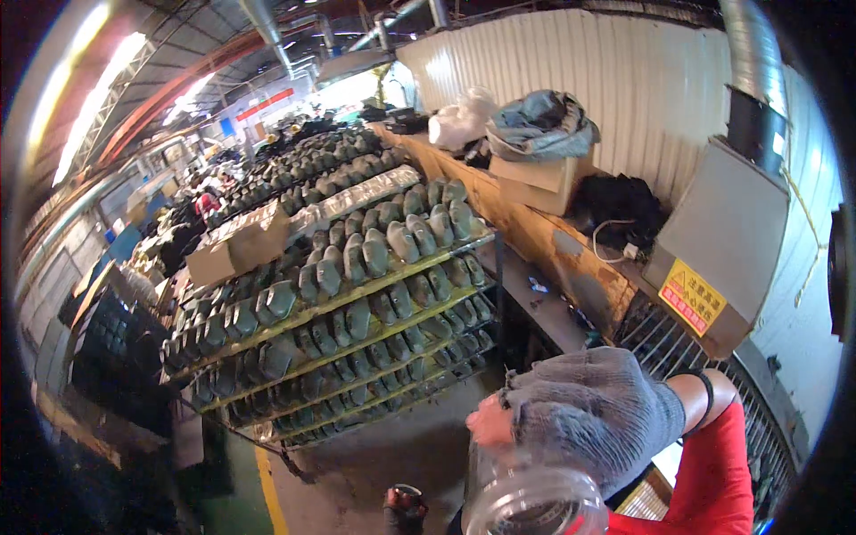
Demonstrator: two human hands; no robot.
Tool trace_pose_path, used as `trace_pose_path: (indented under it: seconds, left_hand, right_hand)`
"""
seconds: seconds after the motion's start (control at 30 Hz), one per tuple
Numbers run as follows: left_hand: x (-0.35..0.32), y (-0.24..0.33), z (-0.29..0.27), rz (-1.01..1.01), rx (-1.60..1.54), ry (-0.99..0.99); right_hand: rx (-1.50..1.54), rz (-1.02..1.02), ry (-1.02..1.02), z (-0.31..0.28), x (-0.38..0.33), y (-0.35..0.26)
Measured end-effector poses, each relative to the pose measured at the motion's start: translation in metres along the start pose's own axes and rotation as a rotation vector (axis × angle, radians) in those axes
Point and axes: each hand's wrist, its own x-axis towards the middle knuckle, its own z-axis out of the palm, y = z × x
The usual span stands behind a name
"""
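Note:
My right hand (593, 415) wears a grey knit glove that leaves the fingertips bare. It is closed around a clear, see-through jar (535, 504), whose wide round mouth is tilted toward me at the lower edge. A red sleeve (713, 477) and a black wristband (707, 399) show on that arm. Low in the middle, my left hand (404, 517) appears small and dark. Its fingers close around a small round lid-like thing (407, 490), too dim to make out fully.
A multi-tier rack (392, 290) full of dark shoe-shaped pieces stands ahead, with a cardboard box (236, 245) on top. At right, a grey metal housing (722, 241) with a yellow warning label hangs over a slatted conveyor (655, 334). A yellow line (270, 490) crosses the floor.

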Motion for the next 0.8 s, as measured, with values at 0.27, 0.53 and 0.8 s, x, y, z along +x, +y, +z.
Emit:
trace_pose_path:
  seconds: [0.27, 0.53, 0.8]
  left_hand:
    - [0.022, -0.009, 0.065, 0.540, 1.376, -0.027]
    - [0.027, -0.003, 0.090, 0.633, 1.514, -0.011]
    - [0.022, -0.023, 0.025, 0.206, 0.706, 0.207]
  right_hand:
    - [-0.364, -0.171, 0.079, -0.010, -0.011, -0.003]
    - [-0.526, -0.604, 0.267, -0.025, 0.036, 0.000]
    - [-0.642, -0.841, 0.270, -0.029, 0.068, 0.006]
